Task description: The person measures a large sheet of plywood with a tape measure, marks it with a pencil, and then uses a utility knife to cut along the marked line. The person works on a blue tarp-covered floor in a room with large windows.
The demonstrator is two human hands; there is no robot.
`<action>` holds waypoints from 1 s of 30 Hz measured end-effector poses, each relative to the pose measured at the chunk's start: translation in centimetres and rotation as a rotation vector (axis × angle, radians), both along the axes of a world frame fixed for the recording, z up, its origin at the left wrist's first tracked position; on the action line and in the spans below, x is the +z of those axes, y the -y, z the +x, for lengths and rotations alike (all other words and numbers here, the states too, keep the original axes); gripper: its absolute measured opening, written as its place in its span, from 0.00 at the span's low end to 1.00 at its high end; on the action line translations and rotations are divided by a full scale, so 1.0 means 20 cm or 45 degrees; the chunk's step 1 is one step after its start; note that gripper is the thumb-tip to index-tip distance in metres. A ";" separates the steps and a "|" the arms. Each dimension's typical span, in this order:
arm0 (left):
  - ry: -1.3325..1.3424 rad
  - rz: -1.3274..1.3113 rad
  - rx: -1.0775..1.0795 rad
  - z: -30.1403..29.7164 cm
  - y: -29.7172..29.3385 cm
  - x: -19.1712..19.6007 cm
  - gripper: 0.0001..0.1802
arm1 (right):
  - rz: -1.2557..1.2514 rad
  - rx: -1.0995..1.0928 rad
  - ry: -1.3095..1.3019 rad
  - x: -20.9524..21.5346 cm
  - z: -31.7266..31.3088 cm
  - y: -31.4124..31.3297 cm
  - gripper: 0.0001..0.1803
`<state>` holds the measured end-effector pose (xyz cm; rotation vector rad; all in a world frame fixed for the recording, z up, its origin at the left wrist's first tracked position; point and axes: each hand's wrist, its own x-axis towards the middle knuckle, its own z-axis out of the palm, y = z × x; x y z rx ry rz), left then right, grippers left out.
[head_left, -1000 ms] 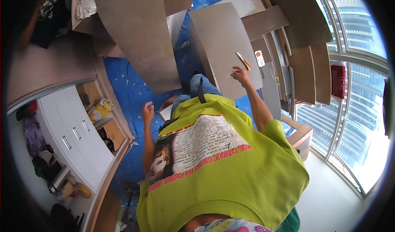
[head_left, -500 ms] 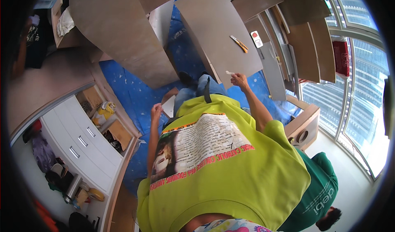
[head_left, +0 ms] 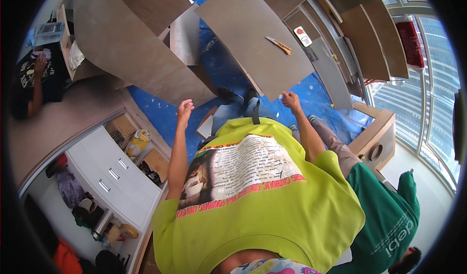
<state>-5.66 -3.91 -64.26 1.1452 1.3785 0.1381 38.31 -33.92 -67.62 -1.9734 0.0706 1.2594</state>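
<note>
My left hand (head_left: 185, 112) is raised beside the near corner of a large grey-brown board (head_left: 131, 45), its fingers apart and holding nothing I can see. Over on the right, my right hand (head_left: 291, 101) is closed with curled fingers at the near edge of a second brown panel (head_left: 262, 31). Whatever it may hold is hidden. An orange-handled utility knife (head_left: 278, 46) lies on that panel, beyond my right hand. Past the knife, a flat white item with a red disc (head_left: 302, 36) rests near the panel's right edge.
Blue sheeting (head_left: 155, 116) covers the floor. More boards (head_left: 367, 43) lean by the windows. A person in green (head_left: 384, 220) is close on my right, near a wooden box (head_left: 379, 145). Another in black (head_left: 41, 74) is far left, beyond a white-drawered cabinet (head_left: 104, 162).
My left hand has risen and moved forward. My right hand has shifted slightly right and nearer; the white scrap in its fingers no longer shows. The person in green has moved further into view.
</note>
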 end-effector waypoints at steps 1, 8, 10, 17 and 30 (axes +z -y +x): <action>-0.011 -0.005 -0.020 0.02 0.04 0.01 0.20 | -0.023 0.004 0.006 -0.02 0.02 0.05 0.16; -0.155 -0.171 -0.119 -0.06 0.42 -0.06 0.21 | -0.179 -0.090 -0.053 -0.19 0.12 0.39 0.12; -0.182 -0.223 -0.153 -0.09 0.50 -0.10 0.21 | -0.153 -0.130 -0.075 -0.21 0.15 0.47 0.13; -0.221 -0.213 -0.246 -0.05 0.50 -0.11 0.22 | 0.028 -0.292 -0.096 -0.20 0.17 0.48 0.17; -0.070 0.170 -0.290 0.38 0.24 0.13 0.17 | 0.164 -0.346 -0.289 -0.40 0.04 0.48 0.15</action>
